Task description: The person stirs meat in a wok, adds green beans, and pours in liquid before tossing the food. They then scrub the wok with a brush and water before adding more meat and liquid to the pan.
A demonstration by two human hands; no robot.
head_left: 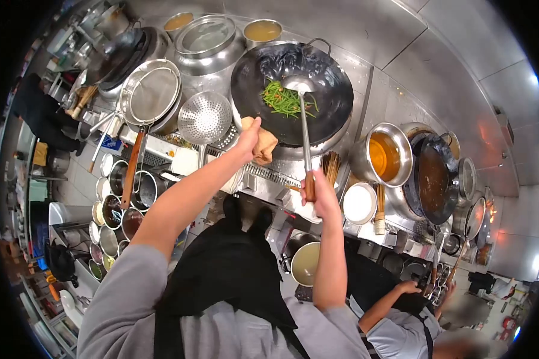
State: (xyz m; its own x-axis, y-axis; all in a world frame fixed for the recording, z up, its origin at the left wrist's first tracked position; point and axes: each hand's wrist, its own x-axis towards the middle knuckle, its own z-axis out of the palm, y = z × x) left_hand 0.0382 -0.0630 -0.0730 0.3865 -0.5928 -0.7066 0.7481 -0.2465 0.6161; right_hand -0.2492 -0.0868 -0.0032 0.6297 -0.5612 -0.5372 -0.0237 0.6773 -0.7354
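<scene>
Grips ladle [305, 128] in curled right hand [321, 196], aiming it toward twelve o'clock. Clasps cloth [265, 147] in left hand [249, 141] by seven-o'clock rim of wok [331, 84], nearer the green beans [276, 99] inside, toward one o'clock.

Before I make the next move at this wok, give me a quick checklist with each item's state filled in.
1. Right hand on the long-handled utensil: ok, fingers wrapped around its wooden grip.
2. Left hand protected: ok, holding a folded cloth at the near rim of the wok.
3. Utensil's head inside the wok: ok, at the green vegetables.
4. Space left of the wok: not ok, arguably; a perforated strainer sits close beside it.
5. Flame beneath the wok: cannot tell, hidden.
</scene>
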